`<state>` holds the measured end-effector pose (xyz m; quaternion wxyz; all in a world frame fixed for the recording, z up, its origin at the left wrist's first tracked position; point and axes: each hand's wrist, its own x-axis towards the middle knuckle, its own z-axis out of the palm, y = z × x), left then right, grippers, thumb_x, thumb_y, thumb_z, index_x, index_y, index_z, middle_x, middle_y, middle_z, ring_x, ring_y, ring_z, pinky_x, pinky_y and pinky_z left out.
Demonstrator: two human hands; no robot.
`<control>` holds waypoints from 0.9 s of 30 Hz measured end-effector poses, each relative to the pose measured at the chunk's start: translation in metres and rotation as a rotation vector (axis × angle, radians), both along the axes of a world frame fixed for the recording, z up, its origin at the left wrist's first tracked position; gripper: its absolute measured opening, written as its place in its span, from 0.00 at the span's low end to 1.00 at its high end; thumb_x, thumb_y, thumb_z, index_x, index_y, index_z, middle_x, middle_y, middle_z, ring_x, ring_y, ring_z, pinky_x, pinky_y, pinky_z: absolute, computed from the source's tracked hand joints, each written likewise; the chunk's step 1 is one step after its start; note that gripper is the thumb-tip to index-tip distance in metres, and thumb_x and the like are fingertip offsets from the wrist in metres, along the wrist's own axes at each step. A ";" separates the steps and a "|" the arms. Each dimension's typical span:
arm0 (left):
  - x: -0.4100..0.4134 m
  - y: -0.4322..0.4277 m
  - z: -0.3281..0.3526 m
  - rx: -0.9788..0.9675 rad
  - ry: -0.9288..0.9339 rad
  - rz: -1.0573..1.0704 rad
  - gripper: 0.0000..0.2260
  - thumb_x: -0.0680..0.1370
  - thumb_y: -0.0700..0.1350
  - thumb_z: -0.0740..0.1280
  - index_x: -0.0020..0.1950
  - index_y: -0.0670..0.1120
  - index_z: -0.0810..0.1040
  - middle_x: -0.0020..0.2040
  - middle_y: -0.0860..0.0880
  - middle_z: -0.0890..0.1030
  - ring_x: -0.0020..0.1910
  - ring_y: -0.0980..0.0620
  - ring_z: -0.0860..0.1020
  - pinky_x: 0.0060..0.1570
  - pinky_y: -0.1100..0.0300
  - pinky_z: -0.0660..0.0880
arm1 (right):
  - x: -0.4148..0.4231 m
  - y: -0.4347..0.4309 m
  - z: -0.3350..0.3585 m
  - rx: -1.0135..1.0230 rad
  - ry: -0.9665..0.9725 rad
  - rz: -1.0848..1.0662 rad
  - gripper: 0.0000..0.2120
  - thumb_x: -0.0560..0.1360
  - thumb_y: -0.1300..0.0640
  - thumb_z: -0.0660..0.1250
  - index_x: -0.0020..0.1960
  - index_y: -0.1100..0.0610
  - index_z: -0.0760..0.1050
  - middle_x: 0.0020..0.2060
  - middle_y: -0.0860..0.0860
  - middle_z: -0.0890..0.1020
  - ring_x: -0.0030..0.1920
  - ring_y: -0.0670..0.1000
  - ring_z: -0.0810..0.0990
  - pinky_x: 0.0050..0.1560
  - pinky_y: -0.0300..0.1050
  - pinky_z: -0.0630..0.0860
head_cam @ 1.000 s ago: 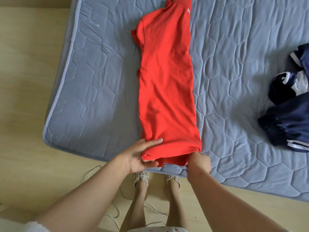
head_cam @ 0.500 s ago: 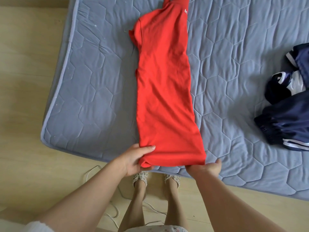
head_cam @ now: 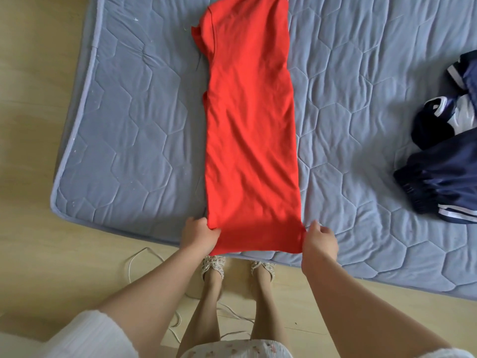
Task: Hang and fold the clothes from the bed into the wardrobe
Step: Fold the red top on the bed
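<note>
A red shirt (head_cam: 250, 130) lies folded lengthwise into a long narrow strip on the blue quilted mattress (head_cam: 124, 130), its hem hanging just over the near edge. My left hand (head_cam: 197, 235) grips the hem's left corner. My right hand (head_cam: 320, 239) pinches the hem's right corner. The hem is stretched flat between both hands. The collar end runs out of view at the top.
Dark navy clothes with white stripes (head_cam: 444, 161) lie bunched at the mattress's right side. A white cable (head_cam: 144, 257) trails on the wooden floor near my feet (head_cam: 237, 267), which stand against the mattress edge.
Both hands moved apart to the two hem corners and pulled the bunched hem flat and toward me. The right hand shifted from under the hem to its right corner.
</note>
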<state>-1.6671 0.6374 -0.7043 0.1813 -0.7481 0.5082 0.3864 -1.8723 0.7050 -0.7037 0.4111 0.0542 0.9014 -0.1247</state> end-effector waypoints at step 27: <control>0.028 0.029 0.078 -0.154 0.512 0.585 0.04 0.75 0.41 0.69 0.41 0.48 0.77 0.40 0.51 0.80 0.39 0.54 0.77 0.40 0.62 0.73 | 0.009 0.008 0.066 -0.370 -0.344 0.047 0.14 0.77 0.62 0.61 0.33 0.55 0.69 0.29 0.51 0.69 0.30 0.49 0.66 0.32 0.43 0.62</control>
